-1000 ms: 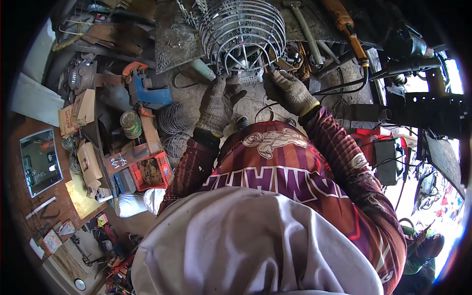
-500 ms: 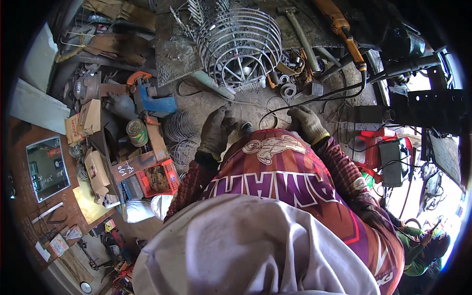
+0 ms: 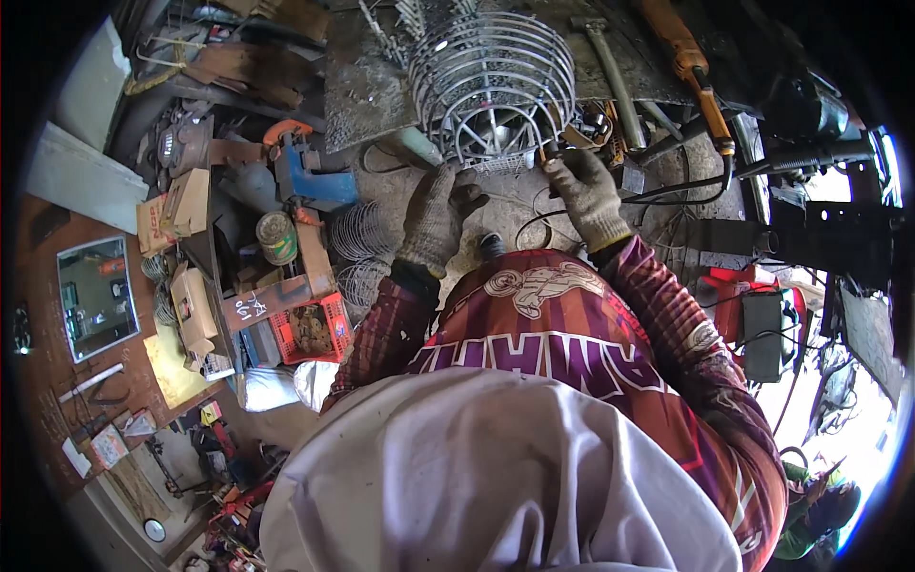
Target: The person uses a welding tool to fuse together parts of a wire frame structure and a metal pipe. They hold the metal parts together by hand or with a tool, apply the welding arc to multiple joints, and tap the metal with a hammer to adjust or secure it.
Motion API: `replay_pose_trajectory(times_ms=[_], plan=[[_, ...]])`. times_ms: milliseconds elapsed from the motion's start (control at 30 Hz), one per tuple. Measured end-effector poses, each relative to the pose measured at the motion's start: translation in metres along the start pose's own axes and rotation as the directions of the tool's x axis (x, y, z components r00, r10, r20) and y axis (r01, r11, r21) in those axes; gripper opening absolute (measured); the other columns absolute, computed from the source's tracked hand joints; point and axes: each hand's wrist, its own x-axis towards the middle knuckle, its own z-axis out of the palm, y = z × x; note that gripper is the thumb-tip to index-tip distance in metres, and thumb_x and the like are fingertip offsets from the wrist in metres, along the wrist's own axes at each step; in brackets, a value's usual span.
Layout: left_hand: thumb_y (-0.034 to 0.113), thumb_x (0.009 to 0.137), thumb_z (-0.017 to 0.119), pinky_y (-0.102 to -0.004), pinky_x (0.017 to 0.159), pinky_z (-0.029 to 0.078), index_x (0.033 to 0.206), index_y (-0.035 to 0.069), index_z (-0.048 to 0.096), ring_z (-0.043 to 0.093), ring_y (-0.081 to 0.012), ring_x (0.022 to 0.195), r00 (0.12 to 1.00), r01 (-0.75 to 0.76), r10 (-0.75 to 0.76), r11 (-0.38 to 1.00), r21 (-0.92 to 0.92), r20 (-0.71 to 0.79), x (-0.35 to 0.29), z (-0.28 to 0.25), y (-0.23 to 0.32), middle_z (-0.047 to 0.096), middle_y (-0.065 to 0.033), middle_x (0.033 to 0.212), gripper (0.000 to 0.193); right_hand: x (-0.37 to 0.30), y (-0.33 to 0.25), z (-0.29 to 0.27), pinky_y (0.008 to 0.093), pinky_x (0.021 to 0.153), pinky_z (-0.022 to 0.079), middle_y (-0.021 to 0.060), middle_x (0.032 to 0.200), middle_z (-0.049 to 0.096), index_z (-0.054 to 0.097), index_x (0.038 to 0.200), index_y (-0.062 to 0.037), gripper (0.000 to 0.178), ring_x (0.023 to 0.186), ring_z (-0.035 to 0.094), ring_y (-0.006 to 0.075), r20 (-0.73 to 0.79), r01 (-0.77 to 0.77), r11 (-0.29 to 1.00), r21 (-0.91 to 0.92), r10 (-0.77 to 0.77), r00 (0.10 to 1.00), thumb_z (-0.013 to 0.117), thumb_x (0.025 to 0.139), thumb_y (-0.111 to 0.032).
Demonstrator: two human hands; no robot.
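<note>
A round cage of grey metal rods (image 3: 486,103), made of stacked rings, stands at the edge of a dark, gritty workbench (image 3: 367,100). My left hand (image 3: 434,221), in a dirty knit glove, reaches up to the cage's near left side. Its thumb is apart from the other fingers, with nothing seen between them. My right hand (image 3: 591,198), gloved alike, is at the near right side of the cage, fingers loosely bent and nothing clearly held. Whether the fingertips of either hand touch the rods cannot be told.
A hammer (image 3: 615,84) and an orange power tool (image 3: 688,65) lie on the bench's right, a cable running from the tool. Coiled wire rings (image 3: 360,232), a blue clamp-like tool (image 3: 310,181) and a red crate (image 3: 335,319) are at left. Another person (image 3: 820,520) is at lower right.
Both my hands have moved forward from near my body to the near side of the cage. The view has shifted slightly, so the bench things appear farther right.
</note>
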Motion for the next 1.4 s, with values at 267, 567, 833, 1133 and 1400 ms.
replay_pose_trajectory(times_ms=[267, 567, 833, 1133, 1400], plan=[[0.018, 0.099, 0.063, -0.0368, 0.079, 0.060, 0.115, 0.002, 0.062, 0.069, -0.0201, 0.085, 0.964, -0.204, 0.248, 0.918, 0.339, -0.093, 0.001, 0.013, -0.003, 0.070, -0.0112, 0.103, 0.023, 0.003, -0.002, 0.003, 0.0307, 0.075, 0.054, 0.0093, 0.091, 0.072, 0.069, 0.106, -0.0021, 0.033, 0.082, 0.068, 0.0155, -0.080, 0.264, 0.909, -0.324, -0.304, 0.949, 0.080, 0.087, -0.027], [0.016, 0.097, 0.066, -0.0304, 0.079, 0.059, 0.121, -0.002, 0.062, 0.070, -0.0176, 0.087, 0.954, -0.234, 0.299, 0.810, 0.538, -0.034, -0.007, 0.001, 0.007, 0.070, -0.0108, 0.101, 0.031, -0.006, -0.017, 0.002, 0.0328, 0.076, 0.053, 0.0131, 0.090, 0.072, 0.070, 0.105, -0.0023, 0.029, 0.082, 0.069, 0.0214, 0.081, 0.160, 0.884, -0.438, -0.138, 0.987, 0.074, 0.088, -0.025], [0.025, 0.094, 0.064, -0.0324, 0.071, 0.053, 0.108, 0.005, 0.069, 0.066, -0.0170, 0.078, 0.995, 0.077, 0.012, 0.591, 0.803, -0.104, -0.009, -0.138, -0.050, 0.069, -0.0066, 0.091, 0.025, -0.045, 0.087, -0.078, 0.0418, 0.080, 0.054, 0.0196, 0.093, 0.071, 0.071, 0.101, -0.0075, 0.033, 0.093, 0.070, 0.0328, 0.044, -0.159, 0.607, -0.778, 0.305, 0.951, 0.060, 0.091, -0.037], [0.032, 0.089, 0.060, -0.0471, 0.074, 0.053, 0.088, 0.008, 0.073, 0.069, -0.0320, 0.079, 0.822, -0.280, -0.560, -0.239, 0.930, 0.103, -0.069, -0.345, -0.115, 0.070, -0.0122, 0.079, 0.027, -0.178, 0.148, -0.190, 0.0417, 0.079, 0.054, 0.0199, 0.094, 0.072, 0.073, 0.101, -0.0080, 0.035, 0.088, 0.070, 0.0331, 0.183, 0.113, 0.153, -0.982, 0.597, 0.781, 0.056, 0.093, -0.038], [0.033, 0.091, 0.065, -0.0357, 0.056, 0.054, 0.102, 0.003, 0.067, 0.067, -0.0191, 0.070, 0.819, 0.328, -0.551, 0.217, 0.919, -0.163, -0.006, -0.332, -0.115, 0.067, -0.0079, 0.087, 0.031, -0.148, 0.126, -0.130, 0.0384, 0.077, 0.054, 0.0191, 0.096, 0.072, 0.073, 0.104, -0.0077, 0.037, 0.083, 0.070, 0.0301, 0.130, 0.006, 0.273, -0.962, 0.438, 0.889, 0.060, 0.092, -0.040]])
